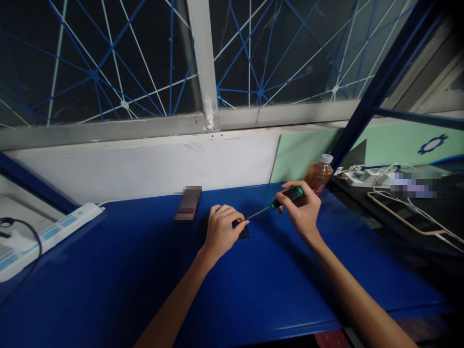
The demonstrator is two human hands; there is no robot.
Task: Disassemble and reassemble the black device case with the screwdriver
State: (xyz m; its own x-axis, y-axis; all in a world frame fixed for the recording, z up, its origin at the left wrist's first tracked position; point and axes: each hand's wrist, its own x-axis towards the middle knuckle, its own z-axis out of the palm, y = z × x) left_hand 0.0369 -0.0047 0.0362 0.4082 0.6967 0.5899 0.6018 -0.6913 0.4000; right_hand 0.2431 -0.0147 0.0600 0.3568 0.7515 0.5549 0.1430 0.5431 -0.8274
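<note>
My right hand grips a screwdriver by its green and black handle. The thin metal shaft slants down to the left, and its tip meets the fingertips of my left hand. Those fingers are curled, thumb and forefinger pinched together, over a small flat black object on the blue table. Most of that object is hidden under the hand, so its kind cannot be made out. A dark phone-like slab, partly blurred out, lies just behind the left hand.
Behind my right hand stands a bottle of amber drink. A white power strip with a dark cable lies at the left. To the right, a phone and white cables rest on a black surface. Blue frame posts rise at both sides.
</note>
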